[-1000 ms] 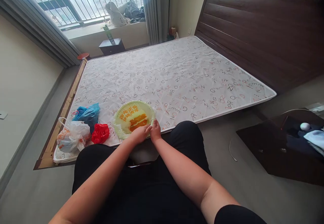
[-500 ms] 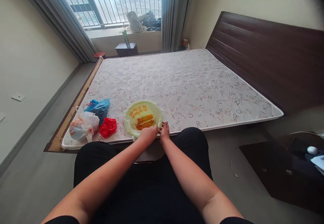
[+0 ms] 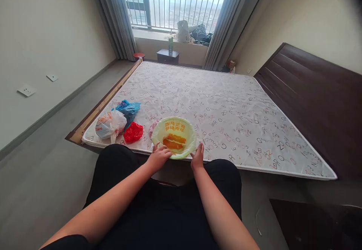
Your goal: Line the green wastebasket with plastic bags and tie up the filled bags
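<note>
A pale yellow-green plastic bag (image 3: 175,134) with orange print lies spread flat on the near edge of the mattress (image 3: 226,110). My left hand (image 3: 158,155) rests on its near left edge, fingers curled on the plastic. My right hand (image 3: 197,157) presses its near right edge with fingers together. To the left lie a red bag (image 3: 133,132), a blue bag (image 3: 128,109) and a white bag with orange print (image 3: 109,124). A bit of pink plastic (image 3: 153,126) shows beside the yellow-green bag.
A dark wooden headboard (image 3: 316,91) runs along the right. A bare wooden bed frame edge (image 3: 107,99) lies left of the mattress. At the far window stand a small dark cabinet (image 3: 167,56) and bags on the sill (image 3: 195,34). A dark table (image 3: 319,223) sits lower right.
My view has swung left and the room looks turned. My hands have spread apart along the near edge of the yellow-green bag, from touching each other to either side of it.
</note>
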`<state>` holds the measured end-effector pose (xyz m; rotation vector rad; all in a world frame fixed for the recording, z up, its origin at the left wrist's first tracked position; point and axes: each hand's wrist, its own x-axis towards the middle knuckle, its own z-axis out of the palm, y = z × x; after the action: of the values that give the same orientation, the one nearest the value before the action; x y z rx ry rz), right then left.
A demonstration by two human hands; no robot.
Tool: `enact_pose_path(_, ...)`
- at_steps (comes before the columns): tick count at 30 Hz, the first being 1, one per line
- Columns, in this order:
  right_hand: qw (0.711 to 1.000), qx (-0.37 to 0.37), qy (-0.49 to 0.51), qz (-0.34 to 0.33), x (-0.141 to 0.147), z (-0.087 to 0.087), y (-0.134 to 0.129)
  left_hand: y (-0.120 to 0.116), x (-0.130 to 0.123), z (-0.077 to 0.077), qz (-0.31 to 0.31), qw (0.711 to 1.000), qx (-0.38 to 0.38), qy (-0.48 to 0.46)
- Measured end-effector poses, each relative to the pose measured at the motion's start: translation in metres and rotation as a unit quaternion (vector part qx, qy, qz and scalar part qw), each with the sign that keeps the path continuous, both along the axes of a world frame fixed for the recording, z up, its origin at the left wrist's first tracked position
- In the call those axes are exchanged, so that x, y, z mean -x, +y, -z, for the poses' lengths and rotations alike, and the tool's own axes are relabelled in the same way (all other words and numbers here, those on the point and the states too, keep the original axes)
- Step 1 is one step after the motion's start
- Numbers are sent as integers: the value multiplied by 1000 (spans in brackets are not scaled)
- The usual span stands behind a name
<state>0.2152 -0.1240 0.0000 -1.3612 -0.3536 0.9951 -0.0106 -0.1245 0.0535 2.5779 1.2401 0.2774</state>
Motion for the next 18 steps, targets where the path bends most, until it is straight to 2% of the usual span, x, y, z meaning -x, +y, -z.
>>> enact_pose_path(4, 996, -62, -8, -70, -2, -16, -19, -5, -3, 13, 46, 997, -6, -58)
enact_pose_path(8, 999, 16, 11, -37, -10, -16, -31, -4, -14, 21, 69, 992, -26, -102)
enact_pose_path(12, 999, 23, 31, 35, -32, -8, -30, -6, -21, 25, 29, 991, -42, -126)
enact_pose_path(15, 995, 27, 39, 87, -59, -2, -27, -7, -23, 30, -34, 988, -31, -145)
enact_pose_path(17, 995, 29, 25, 88, -78, 1, -23, -2, -21, 36, -88, 982, 5, -164)
enact_pose_path(18, 998, 19, 8, 67, -87, 3, -21, 2, -19, 39, -110, 977, 32, -177)
